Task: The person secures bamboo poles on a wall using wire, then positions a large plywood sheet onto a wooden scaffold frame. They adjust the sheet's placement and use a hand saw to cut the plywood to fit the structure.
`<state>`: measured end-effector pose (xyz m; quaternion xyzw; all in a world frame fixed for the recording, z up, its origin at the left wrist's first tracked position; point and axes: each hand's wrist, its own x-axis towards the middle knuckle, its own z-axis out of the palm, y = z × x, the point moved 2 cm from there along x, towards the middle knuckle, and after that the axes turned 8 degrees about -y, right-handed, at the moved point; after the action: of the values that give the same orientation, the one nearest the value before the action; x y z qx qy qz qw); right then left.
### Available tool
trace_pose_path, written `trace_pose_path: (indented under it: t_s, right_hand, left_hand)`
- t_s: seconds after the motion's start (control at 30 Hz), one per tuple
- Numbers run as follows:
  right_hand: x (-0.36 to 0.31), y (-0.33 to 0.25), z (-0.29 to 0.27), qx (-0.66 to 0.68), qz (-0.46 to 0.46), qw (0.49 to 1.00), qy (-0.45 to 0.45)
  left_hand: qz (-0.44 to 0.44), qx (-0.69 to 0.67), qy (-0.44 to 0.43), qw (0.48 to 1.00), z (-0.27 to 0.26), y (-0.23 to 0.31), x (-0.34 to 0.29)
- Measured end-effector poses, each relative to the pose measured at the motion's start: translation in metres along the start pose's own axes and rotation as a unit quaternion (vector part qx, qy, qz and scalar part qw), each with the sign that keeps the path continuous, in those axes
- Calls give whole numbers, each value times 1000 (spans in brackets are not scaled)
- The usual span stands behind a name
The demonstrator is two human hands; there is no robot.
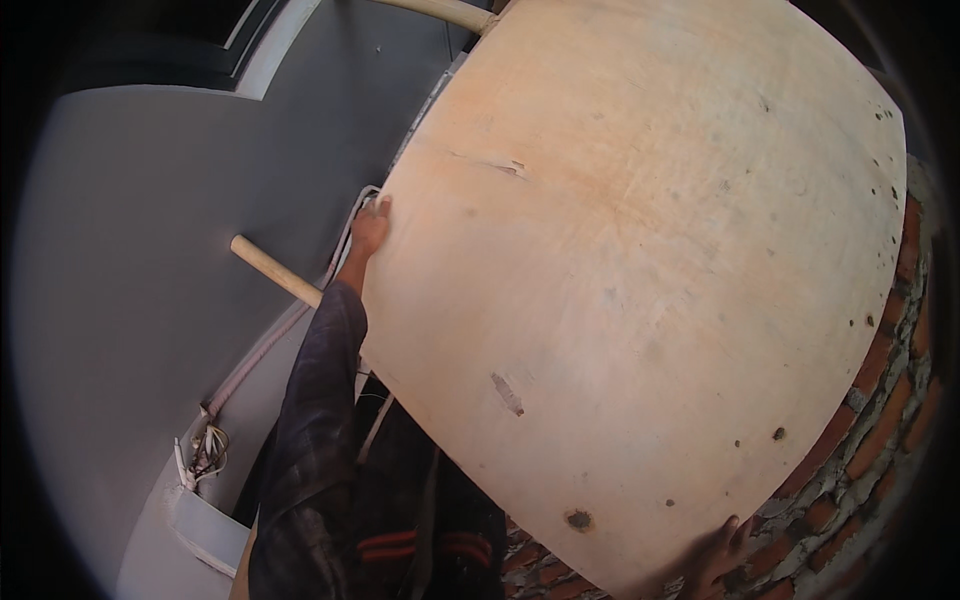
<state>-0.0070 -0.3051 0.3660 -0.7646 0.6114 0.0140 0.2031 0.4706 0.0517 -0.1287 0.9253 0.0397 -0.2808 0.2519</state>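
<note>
Sheet (630,260) of pale wood, broad and flat, fills the middle and right of my view, set at a slant between a grey wall (130,250) on the left and rough brickwork (880,425) on the right. My left hand (370,228) is at the left edge of the sheet, pinching that edge, with one digit visible on the near face; the grip behind the edge is hidden. My right hand (712,556) is at the lower right edge, dim and partly cut off by the frame. Its fingers point upward beside the sheet; whether they clamp it or merely lie against it, I cannot tell.

Condition of the face: dark spots scattered along the right side, one larger dark knot (579,520) near the bottom corner, a torn patch (508,395) below the centre and a split (505,168) higher up.

Left of my dark sleeve (320,400), a round wooden pole (275,270) juts out at an angle. A second pole (440,12) meets the sheet's upper left edge. Loose wires (208,450) hang in a tangle at lower left, below a pinkish conduit (255,358).
</note>
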Motion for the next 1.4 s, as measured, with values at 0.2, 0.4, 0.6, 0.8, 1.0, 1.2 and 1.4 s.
trace_pose_path:
  t_s: [0.2, 0.4, 0.6, 0.8, 1.0, 1.2, 1.4]
  right_hand:
    - [-17, -19, -1, 26, 92, 995, 24]
    - [-14, -9, -3, 47, 34, 998, -1]
    - [-9, 8, -4, 79, 21, 996, -21]
    - [8, 29, -7, 7, 68, 995, -69]
    - [16, 51, -9, 32, 99, 990, -93]
    - [19, 49, -8, 49, 173, 973, -148]
    - [19, 42, -3, 24, 214, 959, -185]
  left_hand:
    - [0, -55, -194, 980, -12, 25, -47]
    - [-17, -94, -163, 982, -7, -11, -154]
    - [-303, -135, -24, 943, 23, -40, -259]
    - [-410, -176, -40, 894, 29, -15, -287]
    - [-459, -286, 5, 841, 54, -54, -284]
    - [-422, -471, -108, 767, 65, -89, -289]
    - [-397, -553, -71, 729, 58, -74, -313]
